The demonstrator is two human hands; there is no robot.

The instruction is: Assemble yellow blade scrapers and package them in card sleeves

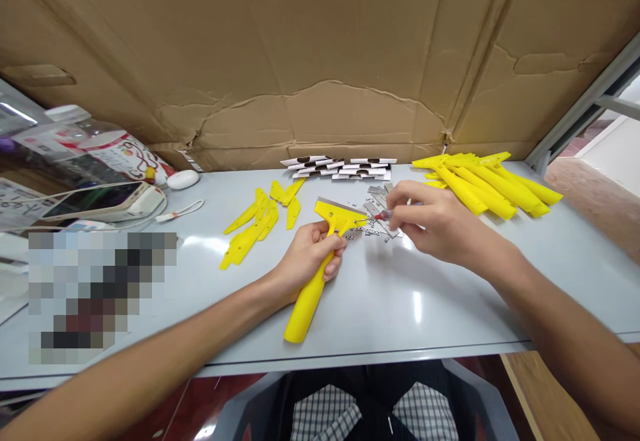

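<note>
My left hand (316, 254) is wrapped round the neck of a yellow scraper (306, 308), its handle slanting down toward the table's front edge. A thin metal blade (340, 204) runs along the scraper's wide head. Between the fingers of my right hand (425, 218) is a screwdriver (384, 215) with a reddish handle. Its shaft reaches the right side of the head, where a screw sits; whether the tip is seated cannot be made out. Loose small screws and nuts (371, 231) and flat metal blades (379, 196) lie just beyond, partly behind my right hand.
Yellow flat plates (255, 224) lie left of the scraper. More yellow handles (493, 184) are piled at the right rear. Folded white packets (345, 168) stand against the cardboard (320, 48). At left are a phone (95, 200), cables, a bottle (70, 124) and a white mouse-like object (183, 179).
</note>
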